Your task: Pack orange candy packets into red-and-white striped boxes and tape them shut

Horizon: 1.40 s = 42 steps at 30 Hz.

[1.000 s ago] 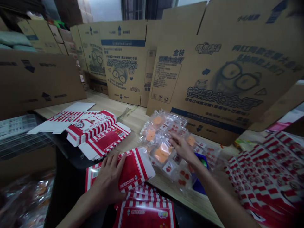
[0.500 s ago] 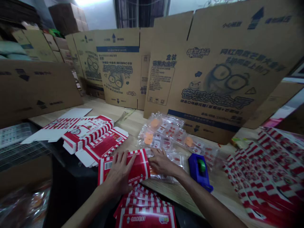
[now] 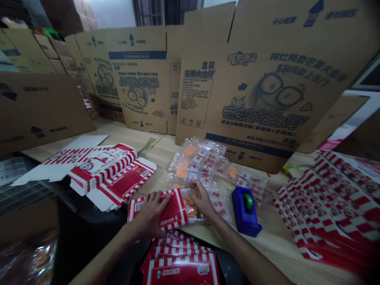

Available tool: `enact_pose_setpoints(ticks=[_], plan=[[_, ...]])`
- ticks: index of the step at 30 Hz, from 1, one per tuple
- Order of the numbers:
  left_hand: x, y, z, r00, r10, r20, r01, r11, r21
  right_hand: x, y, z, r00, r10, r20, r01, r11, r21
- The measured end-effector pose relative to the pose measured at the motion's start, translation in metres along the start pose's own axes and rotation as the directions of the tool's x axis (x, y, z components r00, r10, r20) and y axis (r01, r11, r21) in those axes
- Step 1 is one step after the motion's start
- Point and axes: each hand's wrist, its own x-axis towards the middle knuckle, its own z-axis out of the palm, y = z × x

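My left hand (image 3: 152, 215) lies across a red and white striped box (image 3: 173, 211), gripping it from above near the table's front edge. At the box's right end is a clear packet with orange pieces (image 3: 190, 208). My right hand (image 3: 202, 200) is closed, its bent fingers at this packet's upper edge; the fingertips are partly hidden. Behind the hands several clear packets with orange pieces and printed cards (image 3: 204, 158) lie in a heap. Below the hands, a stack of striped red boxes (image 3: 181, 269) overlaps in a fan.
A blue tape dispenser (image 3: 246, 213) with green tape stands right of my right hand. Flat striped cartons (image 3: 118, 178) are piled at left, and more striped cartons (image 3: 335, 213) at right. Large cardboard boxes (image 3: 264, 91) wall off the back. A crate (image 3: 14, 186) sits at far left.
My right hand has shifted up slightly and turned at the box's right end, where more of the orange pieces shows. My left hand keeps its hold on the box. The whole view has shifted slightly.
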Motion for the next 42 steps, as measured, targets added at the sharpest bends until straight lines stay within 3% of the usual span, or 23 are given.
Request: enact_pose_setpoints(ticks=[3,6,8,10,13,16,19,22,25,27,30,33,36,39,42], plan=[[-0.001,-0.004,0.008,1.000,-0.008,-0.003,0.008,1.000,-0.024,-0.005,0.003,-0.032,0.987,0.019,-0.161,-0.036,0.994,-0.103],[-0.002,-0.007,0.014,1.000,0.001,-0.016,-0.001,0.999,-0.054,-0.027,0.017,-0.067,0.938,0.109,-0.330,-0.189,0.957,-0.221],[-0.002,-0.008,0.017,0.999,0.014,-0.039,-0.017,0.998,-0.062,-0.046,0.029,-0.082,0.909,0.206,-0.362,-0.303,0.924,-0.234],[-0.002,-0.009,0.017,0.999,0.013,-0.047,-0.016,0.998,-0.062,-0.061,0.037,-0.086,0.905,0.283,-0.318,-0.359,0.909,-0.213],[-0.004,-0.011,0.015,0.999,-0.003,-0.045,0.000,0.997,-0.077,-0.068,0.034,-0.075,0.929,0.262,-0.261,-0.320,0.923,-0.214],[-0.006,-0.008,0.016,0.996,0.018,-0.090,-0.027,0.995,-0.101,-0.062,0.018,-0.051,0.947,0.217,-0.238,-0.258,0.953,-0.158],[-0.004,-0.003,0.019,0.987,0.074,-0.145,-0.091,0.989,-0.113,-0.057,0.001,-0.020,0.963,0.252,-0.090,-0.255,0.967,-0.015],[0.000,0.000,0.017,0.974,0.078,-0.212,-0.101,0.990,-0.099,-0.058,-0.012,0.004,0.982,0.190,0.008,-0.190,0.982,-0.004],[0.001,0.002,-0.003,0.949,-0.009,-0.314,-0.016,0.997,-0.078,-0.060,-0.030,0.011,0.973,0.182,-0.142,-0.179,0.983,0.035],[0.000,0.010,-0.024,0.911,-0.098,-0.402,0.077,0.995,-0.069,-0.060,-0.048,0.011,0.949,0.187,-0.254,-0.147,0.975,0.168],[-0.005,0.035,-0.055,0.846,-0.204,-0.493,0.186,0.979,-0.087,-0.059,-0.080,0.009,0.951,0.173,-0.257,-0.056,0.912,0.406],[-0.015,0.063,-0.071,0.826,-0.249,-0.505,0.165,0.964,-0.207,-0.060,-0.104,0.003,0.941,0.219,-0.258,-0.066,0.867,0.494],[-0.030,0.079,-0.067,0.845,-0.298,-0.445,0.059,0.878,-0.475,-0.069,-0.112,-0.013,0.943,0.248,-0.223,-0.116,0.871,0.478],[-0.047,0.085,-0.055,0.893,-0.327,-0.309,0.001,0.688,-0.726,-0.092,-0.105,-0.031,0.955,0.277,-0.108,-0.199,0.866,0.459],[-0.062,0.093,-0.041,0.935,-0.311,-0.173,0.009,0.508,-0.861,-0.123,-0.090,-0.040,0.949,0.315,-0.026,-0.275,0.864,0.423]])
